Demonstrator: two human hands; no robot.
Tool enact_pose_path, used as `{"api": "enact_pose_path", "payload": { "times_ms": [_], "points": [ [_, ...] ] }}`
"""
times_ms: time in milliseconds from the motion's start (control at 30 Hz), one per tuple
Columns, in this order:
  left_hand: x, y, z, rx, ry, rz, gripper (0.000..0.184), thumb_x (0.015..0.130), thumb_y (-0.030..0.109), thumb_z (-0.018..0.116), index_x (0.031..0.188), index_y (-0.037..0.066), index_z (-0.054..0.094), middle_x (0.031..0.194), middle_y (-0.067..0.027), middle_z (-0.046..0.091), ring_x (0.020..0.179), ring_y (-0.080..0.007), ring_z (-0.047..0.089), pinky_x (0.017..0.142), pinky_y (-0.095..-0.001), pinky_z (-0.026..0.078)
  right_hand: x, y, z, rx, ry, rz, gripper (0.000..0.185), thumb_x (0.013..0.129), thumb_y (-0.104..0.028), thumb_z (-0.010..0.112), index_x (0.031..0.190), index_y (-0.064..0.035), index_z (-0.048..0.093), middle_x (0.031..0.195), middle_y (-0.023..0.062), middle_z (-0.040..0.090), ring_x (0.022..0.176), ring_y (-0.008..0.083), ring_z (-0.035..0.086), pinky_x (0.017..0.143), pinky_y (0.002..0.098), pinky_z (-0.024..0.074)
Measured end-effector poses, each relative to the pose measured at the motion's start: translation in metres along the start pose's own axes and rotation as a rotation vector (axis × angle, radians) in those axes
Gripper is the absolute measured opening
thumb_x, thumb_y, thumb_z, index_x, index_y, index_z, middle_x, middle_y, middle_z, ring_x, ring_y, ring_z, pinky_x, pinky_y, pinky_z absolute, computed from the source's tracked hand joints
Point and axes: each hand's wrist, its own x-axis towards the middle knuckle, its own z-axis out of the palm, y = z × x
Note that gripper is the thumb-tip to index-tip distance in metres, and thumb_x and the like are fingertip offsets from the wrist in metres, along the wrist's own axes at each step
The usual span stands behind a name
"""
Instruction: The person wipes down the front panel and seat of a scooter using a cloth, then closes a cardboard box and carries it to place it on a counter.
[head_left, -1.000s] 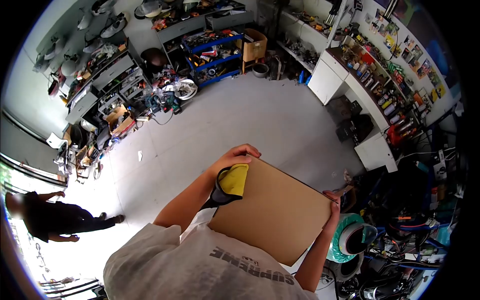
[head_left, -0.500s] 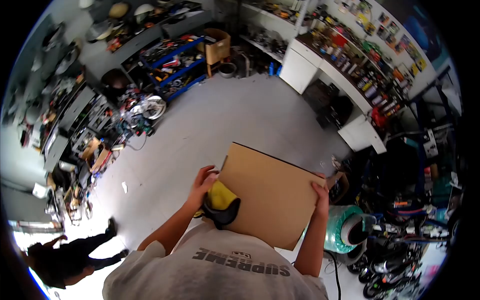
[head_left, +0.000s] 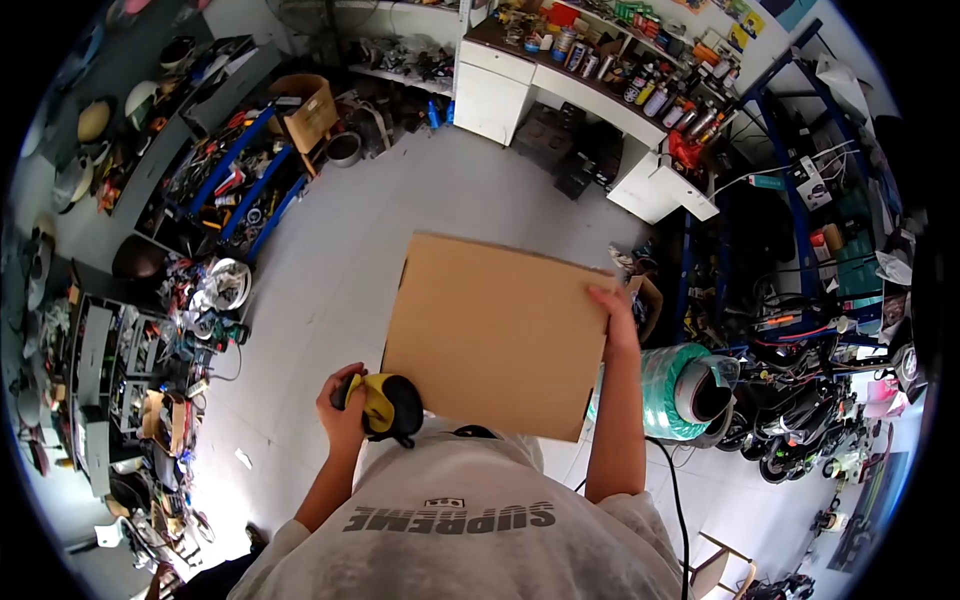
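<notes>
A flat brown cardboard box (head_left: 500,335) is held out in front of my chest, its broad face towards me. My right hand (head_left: 617,315) grips its upper right edge, the thumb lying on the face. My left hand (head_left: 342,408) is apart from the box, beyond its lower left corner. Its fingers are closed around a yellow-and-black item (head_left: 385,405), curved and soft-looking, whose kind I cannot make out. That item overlaps the box's lower left corner in view; whether it touches the box is unclear.
A big roll of green-tinted wrap (head_left: 668,393) stands at my right, near a black cable (head_left: 676,500). A white workbench (head_left: 495,95) with many spray cans is ahead. Blue tool shelves (head_left: 245,190) line the left; another person's dark clothing (head_left: 225,580) shows low left.
My left hand has come off the box's left side and moved down and left with the yellow-and-black item. The box is turned straighter and sits higher in view. My view has swung right.
</notes>
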Motion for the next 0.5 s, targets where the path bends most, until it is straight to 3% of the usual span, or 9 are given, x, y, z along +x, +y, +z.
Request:
{"api": "enact_pose_path", "payload": {
  "times_ms": [33,133,200,267,300,367,400,467,500],
  "points": [
    [0.012,-0.002,0.004,-0.091,-0.066,-0.028,0.014,0.085,0.005,0.065,0.089,-0.001,0.053,0.097,-0.0126,0.066,0.089,-0.0166,0.061,0.086,-0.0306,0.05,0.014,-0.014,-0.001,0.04,0.113,-0.031,0.044,0.084,-0.016,0.069,0.126,-0.0052,0.058,0.111,0.0064,0.065,0.103,0.0199,0.062,0.089,0.0315,0.0501],
    [0.043,0.019,0.041,-0.286,-0.252,-0.119,0.017,0.085,0.002,0.063,0.086,0.004,0.045,0.099,-0.0145,0.067,0.091,-0.0183,0.063,0.087,-0.0317,0.051,0.07,-0.078,-0.002,-0.013,0.014,-0.174,0.046,0.084,-0.017,0.071,0.126,-0.0036,0.058,0.113,0.008,0.064,0.103,0.0207,0.063,0.088,0.0321,0.0507],
    [0.067,0.045,0.086,-0.468,-0.454,-0.371,0.02,0.088,0.009,0.064,0.102,0.004,0.053,0.105,-0.0145,0.067,0.094,-0.0184,0.062,0.087,-0.0323,0.051,0.109,-0.121,0.008,-0.114,-0.028,-0.281,0.042,0.082,-0.015,0.074,0.12,-0.0058,0.06,0.109,0.0071,0.064,0.101,0.0192,0.062,0.085,0.0313,0.0501],
    [0.099,0.072,0.132,-0.386,-0.623,-0.404,0.043,0.092,0.021,0.062,0.129,0.003,0.053,0.118,-0.0173,0.064,0.103,-0.0221,0.063,0.091,-0.0341,0.051,0.137,-0.164,0.032,-0.306,-0.128,-0.435,0.041,0.08,-0.016,0.077,0.117,-0.0073,0.062,0.108,0.0066,0.063,0.099,0.0195,0.062,0.085,0.031,0.0495],
    [0.117,0.081,0.154,-0.388,-0.628,-0.394,0.043,0.092,0.021,0.062,0.129,0.003,0.053,0.118,-0.0173,0.064,0.103,-0.0221,0.063,0.091,-0.0341,0.051,0.148,-0.184,0.046,-0.418,-0.164,-0.508,0.04,0.079,-0.016,0.077,0.116,-0.0079,0.063,0.107,0.0064,0.063,0.099,0.0202,0.062,0.086,0.0311,0.0493],
    [0.156,0.091,0.203,-0.661,-0.824,-0.516,0.062,0.094,0.026,0.059,0.149,0.005,0.04,0.134,-0.0203,0.058,0.114,-0.0271,0.062,0.098,-0.0368,0.051,0.168,-0.216,0.068,-0.738,-0.17,-0.843,0.04,0.075,-0.018,0.078,0.111,-0.007,0.065,0.11,0.0078,0.061,0.097,0.0232,0.063,0.087,0.0322,0.0496],
    [0.176,0.089,0.224,-0.776,-0.885,-0.556,0.068,0.091,0.029,0.063,0.15,0.006,0.038,0.143,-0.0226,0.05,0.115,-0.0309,0.063,0.098,-0.0409,0.054,0.164,-0.232,0.079,-0.825,-0.201,-0.855,0.043,0.07,-0.011,0.076,0.111,-0.0065,0.064,0.113,0.0069,0.057,0.106,0.0216,0.059,0.094,0.0319,0.0456],
    [0.209,0.079,0.265,-0.988,-1.003,-0.562,0.061,0.096,0.028,0.057,0.149,0.004,0.04,0.146,-0.0233,0.049,0.121,-0.0311,0.06,0.103,-0.0412,0.05,0.14,-0.251,0.112,-1.047,-0.228,-0.917,0.051,0.064,-0.016,0.078,0.112,-0.0081,0.063,0.121,0.0091,0.057,0.109,0.0274,0.058,0.093,0.0361,0.0484],
    [0.215,0.086,0.283,-1.066,-0.965,-0.596,0.06,0.096,0.03,0.057,0.148,0.004,0.041,0.146,-0.0231,0.049,0.12,-0.0315,0.06,0.103,-0.0418,0.051,0.13,-0.247,0.123,-1.148,-0.247,-0.956,0.054,0.063,-0.019,0.08,0.114,-0.0092,0.063,0.123,0.009,0.057,0.111,0.0291,0.057,0.092,0.0383,0.0499]
  ]
}}
